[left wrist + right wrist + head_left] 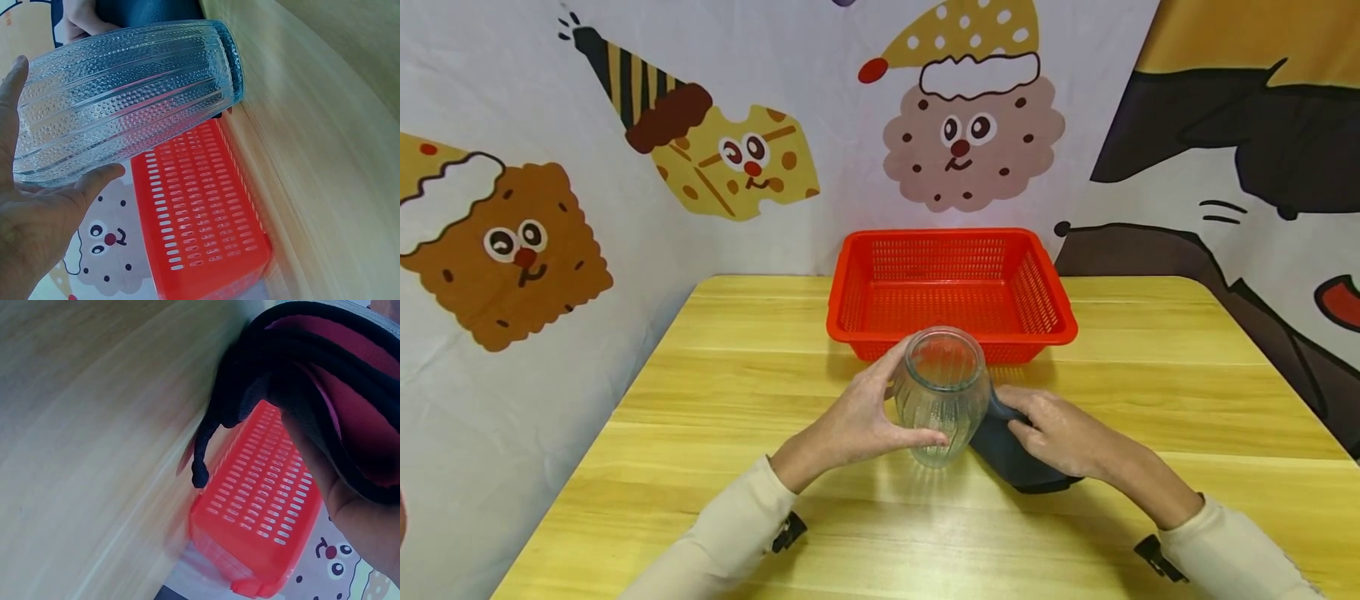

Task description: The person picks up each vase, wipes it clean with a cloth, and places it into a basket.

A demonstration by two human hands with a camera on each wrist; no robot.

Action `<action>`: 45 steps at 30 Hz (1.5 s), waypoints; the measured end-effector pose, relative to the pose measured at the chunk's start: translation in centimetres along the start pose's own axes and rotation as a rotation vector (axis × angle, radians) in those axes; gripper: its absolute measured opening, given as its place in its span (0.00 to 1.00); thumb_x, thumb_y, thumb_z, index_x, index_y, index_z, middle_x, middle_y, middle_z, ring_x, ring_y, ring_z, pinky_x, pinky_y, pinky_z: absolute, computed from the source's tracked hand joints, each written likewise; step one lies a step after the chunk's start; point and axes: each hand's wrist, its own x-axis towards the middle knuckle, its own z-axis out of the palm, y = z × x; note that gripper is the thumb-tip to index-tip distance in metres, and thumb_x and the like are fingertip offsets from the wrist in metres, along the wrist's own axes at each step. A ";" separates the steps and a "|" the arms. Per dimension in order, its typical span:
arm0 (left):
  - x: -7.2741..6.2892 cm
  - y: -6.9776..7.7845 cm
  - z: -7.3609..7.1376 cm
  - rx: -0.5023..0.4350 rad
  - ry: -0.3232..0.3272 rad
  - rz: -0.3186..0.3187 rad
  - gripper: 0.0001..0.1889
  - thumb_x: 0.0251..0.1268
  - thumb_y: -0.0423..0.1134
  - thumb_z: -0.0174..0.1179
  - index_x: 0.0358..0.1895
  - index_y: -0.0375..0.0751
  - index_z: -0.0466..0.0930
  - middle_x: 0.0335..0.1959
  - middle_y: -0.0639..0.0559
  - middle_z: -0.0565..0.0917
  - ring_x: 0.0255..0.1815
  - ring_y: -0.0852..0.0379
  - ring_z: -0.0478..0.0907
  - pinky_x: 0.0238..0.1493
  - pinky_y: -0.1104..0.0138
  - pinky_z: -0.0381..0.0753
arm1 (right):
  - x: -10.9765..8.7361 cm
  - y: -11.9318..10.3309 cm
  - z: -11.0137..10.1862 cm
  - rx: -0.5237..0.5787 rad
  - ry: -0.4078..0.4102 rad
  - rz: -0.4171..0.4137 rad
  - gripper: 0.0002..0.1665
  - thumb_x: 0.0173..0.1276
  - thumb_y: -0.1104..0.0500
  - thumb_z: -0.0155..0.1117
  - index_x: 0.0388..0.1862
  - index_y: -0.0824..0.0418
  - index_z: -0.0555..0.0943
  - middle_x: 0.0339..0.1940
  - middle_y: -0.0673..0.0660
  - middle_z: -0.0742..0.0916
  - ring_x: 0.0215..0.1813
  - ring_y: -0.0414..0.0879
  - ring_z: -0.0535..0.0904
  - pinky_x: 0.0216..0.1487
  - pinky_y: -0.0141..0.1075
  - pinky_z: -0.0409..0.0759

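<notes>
A clear glass vase with ribs and a bumpy texture is above the table's middle. My left hand holds it from the left side, thumb across the front and fingers behind. In the left wrist view the glass vase lies between thumb and fingers. My right hand grips a folded dark blue fabric piece, just right of the vase. The right wrist view shows its black trim and red-pink lining, with a short black cord end hanging off. Whether fabric and glass touch, I cannot tell.
A red perforated plastic basket stands at the back of the wooden table, right behind the vase. Behind the table hangs a white cloth backdrop with cartoon cookies and cheese.
</notes>
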 end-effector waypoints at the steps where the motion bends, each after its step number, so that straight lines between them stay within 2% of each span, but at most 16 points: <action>1: 0.0 0.0 0.0 0.003 0.001 0.002 0.59 0.48 0.47 0.83 0.81 0.63 0.50 0.74 0.57 0.68 0.70 0.56 0.69 0.62 0.55 0.77 | 0.0 0.0 0.0 -0.003 -0.005 0.000 0.23 0.70 0.71 0.57 0.58 0.50 0.81 0.50 0.44 0.82 0.49 0.42 0.76 0.52 0.45 0.79; 8: 0.0 -0.1 0.1 0.011 0.000 0.003 0.59 0.49 0.47 0.83 0.81 0.62 0.50 0.73 0.55 0.69 0.69 0.55 0.71 0.61 0.55 0.78 | 0.0 0.0 0.0 -0.039 -0.025 0.002 0.28 0.70 0.71 0.57 0.66 0.52 0.79 0.59 0.48 0.82 0.60 0.45 0.76 0.61 0.54 0.76; 15: 0.2 0.0 0.1 0.004 -0.008 0.001 0.59 0.48 0.47 0.83 0.81 0.62 0.50 0.73 0.57 0.68 0.70 0.56 0.69 0.62 0.56 0.77 | -0.1 0.2 0.2 -0.114 -0.029 0.003 0.31 0.70 0.69 0.58 0.72 0.57 0.76 0.67 0.56 0.79 0.68 0.56 0.74 0.66 0.58 0.71; 25: 0.3 0.0 0.2 -0.017 -0.018 0.016 0.59 0.49 0.46 0.83 0.81 0.62 0.49 0.73 0.54 0.68 0.70 0.54 0.69 0.63 0.57 0.76 | -0.3 -0.1 0.3 -0.140 -0.054 0.066 0.31 0.71 0.66 0.57 0.73 0.60 0.74 0.72 0.61 0.75 0.70 0.60 0.71 0.67 0.60 0.69; 29: 0.2 0.0 0.1 -0.016 -0.021 0.004 0.60 0.49 0.46 0.83 0.81 0.64 0.49 0.74 0.55 0.68 0.71 0.55 0.69 0.63 0.56 0.76 | -0.3 -0.2 0.5 -0.171 -0.051 0.072 0.31 0.71 0.61 0.62 0.72 0.62 0.74 0.71 0.64 0.75 0.69 0.62 0.72 0.66 0.60 0.71; 32: 0.2 0.1 0.0 -0.019 -0.021 -0.005 0.59 0.49 0.46 0.83 0.81 0.64 0.50 0.73 0.56 0.68 0.71 0.56 0.68 0.63 0.55 0.76 | -0.2 0.0 0.6 -0.191 -0.030 0.034 0.32 0.70 0.57 0.68 0.71 0.63 0.75 0.70 0.64 0.77 0.67 0.61 0.75 0.64 0.58 0.74; 35: 0.1 0.0 0.0 -0.010 -0.020 -0.011 0.60 0.49 0.46 0.82 0.82 0.62 0.49 0.74 0.56 0.67 0.71 0.55 0.68 0.63 0.55 0.76 | -0.2 0.2 0.7 -0.180 -0.010 -0.015 0.32 0.70 0.59 0.71 0.71 0.63 0.75 0.69 0.63 0.77 0.65 0.59 0.77 0.61 0.55 0.77; 39: -0.1 0.0 0.0 0.002 -0.018 -0.025 0.62 0.50 0.46 0.82 0.83 0.56 0.43 0.76 0.55 0.64 0.71 0.55 0.68 0.63 0.56 0.76 | -0.4 0.5 0.6 -0.156 0.005 -0.040 0.30 0.72 0.62 0.68 0.71 0.65 0.74 0.70 0.62 0.76 0.66 0.58 0.76 0.59 0.54 0.79; 43: -0.2 0.0 0.1 0.020 -0.013 -0.012 0.62 0.52 0.46 0.81 0.82 0.54 0.41 0.76 0.56 0.63 0.72 0.55 0.66 0.68 0.54 0.71 | -0.6 0.8 0.4 -0.094 0.031 -0.053 0.31 0.73 0.65 0.66 0.73 0.63 0.72 0.70 0.59 0.75 0.68 0.56 0.74 0.62 0.54 0.77; 45: -0.2 -0.1 0.2 0.037 -0.005 -0.001 0.62 0.51 0.47 0.81 0.82 0.55 0.42 0.76 0.56 0.61 0.73 0.55 0.63 0.70 0.53 0.68 | -0.6 1.0 0.3 -0.047 0.044 -0.063 0.34 0.73 0.67 0.65 0.76 0.62 0.69 0.71 0.58 0.75 0.69 0.54 0.72 0.64 0.54 0.74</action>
